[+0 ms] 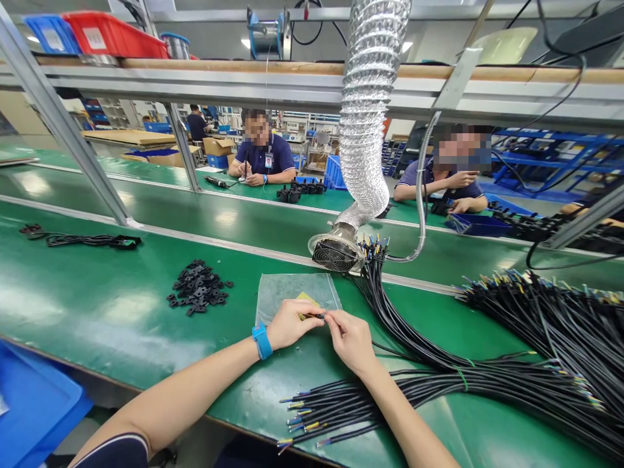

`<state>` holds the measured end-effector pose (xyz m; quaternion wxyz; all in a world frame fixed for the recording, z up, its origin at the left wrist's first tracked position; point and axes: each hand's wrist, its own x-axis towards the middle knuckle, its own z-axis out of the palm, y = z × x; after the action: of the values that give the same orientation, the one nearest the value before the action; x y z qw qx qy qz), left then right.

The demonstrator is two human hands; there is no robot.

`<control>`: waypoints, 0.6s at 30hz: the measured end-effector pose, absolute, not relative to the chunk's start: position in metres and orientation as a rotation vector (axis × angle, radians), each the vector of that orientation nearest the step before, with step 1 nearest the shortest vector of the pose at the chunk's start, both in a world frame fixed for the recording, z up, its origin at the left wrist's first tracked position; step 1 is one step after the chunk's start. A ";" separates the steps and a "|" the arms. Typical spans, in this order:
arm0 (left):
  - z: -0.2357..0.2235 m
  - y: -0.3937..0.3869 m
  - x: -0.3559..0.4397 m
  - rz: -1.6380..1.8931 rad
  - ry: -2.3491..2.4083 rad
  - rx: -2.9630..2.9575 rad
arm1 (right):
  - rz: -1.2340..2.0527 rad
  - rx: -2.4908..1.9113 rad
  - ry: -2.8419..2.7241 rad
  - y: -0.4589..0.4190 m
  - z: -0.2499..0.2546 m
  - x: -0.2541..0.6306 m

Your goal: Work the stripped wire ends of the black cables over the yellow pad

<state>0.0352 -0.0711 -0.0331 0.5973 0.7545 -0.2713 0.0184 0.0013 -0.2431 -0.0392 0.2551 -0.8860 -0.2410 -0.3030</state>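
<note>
My left hand (291,322), with a blue band on its wrist, pinches a small dark piece (319,316) between thumb and fingertips. A thin yellowish end shows by its fingers. The fingertips of my right hand (351,338) meet the other end of the same piece and are closed on it. What exactly the piece is, I cannot make out. Under and behind my hands lies a transparent plastic bag (273,296) with a yellow patch (308,298). Beside my right forearm, black cables (419,383) with stripped coloured wire ends lie in a tied bundle.
A pile of small black parts (199,286) lies to the left on the green bench (146,338). A fan (337,252) under a foil duct (368,110) hangs ahead. More black cables (546,325) cover the right side. Two people work across the bench. A blue bin (39,396) stands lower left.
</note>
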 end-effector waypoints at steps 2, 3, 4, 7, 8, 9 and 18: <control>-0.034 -0.072 0.033 0.061 -0.664 1.785 | -0.749 -2.368 -0.650 -0.244 -0.040 0.001; -0.035 -0.072 0.033 0.072 -0.681 1.803 | -0.720 -2.354 -0.645 -0.244 -0.041 0.002; -0.036 -0.072 0.032 0.082 -0.700 1.820 | -0.696 -2.344 -0.639 -0.244 -0.042 0.002; -0.037 -0.072 0.032 0.106 -0.752 1.862 | -0.658 -2.329 -0.627 -0.244 -0.043 0.003; -0.037 -0.072 0.032 0.109 -0.757 1.866 | -0.656 -2.324 -0.624 -0.244 -0.043 0.003; -0.036 -0.072 0.033 0.113 -0.750 1.862 | -0.662 -2.319 -0.619 -0.243 -0.042 0.003; -0.023 -0.075 0.044 -0.311 -0.376 1.371 | -1.019 -2.253 -0.499 -0.241 -0.032 0.002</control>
<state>0.0437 -0.0748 -0.0233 0.7469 0.6264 -0.1719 -0.1422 0.0022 -0.2409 -0.0320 0.3047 -0.8507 -0.1884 -0.3847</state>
